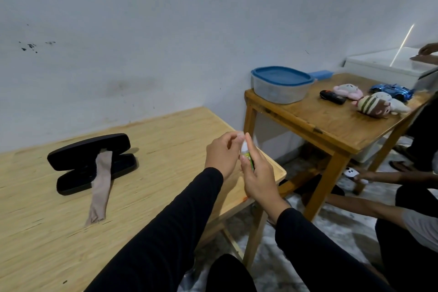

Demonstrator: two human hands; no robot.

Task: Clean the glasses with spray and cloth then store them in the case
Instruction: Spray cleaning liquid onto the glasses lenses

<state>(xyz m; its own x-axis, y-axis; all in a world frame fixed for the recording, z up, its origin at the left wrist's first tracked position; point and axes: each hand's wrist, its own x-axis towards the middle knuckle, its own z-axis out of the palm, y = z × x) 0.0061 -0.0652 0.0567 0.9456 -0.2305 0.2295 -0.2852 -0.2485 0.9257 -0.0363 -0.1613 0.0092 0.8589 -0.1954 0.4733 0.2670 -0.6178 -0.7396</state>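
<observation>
I saw right hand (257,179) gripping spray bottle (246,155), left hand (221,153) pinching its cap, both right of the open case (92,163), cloth (100,185) draped across it, left hand nearer; glasses not visible.

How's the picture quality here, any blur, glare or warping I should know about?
Head view: dim, flat indoor light with soft shadows under the black case; wide-angle warping bends the light wooden table edges; slight motion blur smears the table grain and the small spray bottle held between the left hand and the right hand; one bright streak of light crosses the far right.
</observation>
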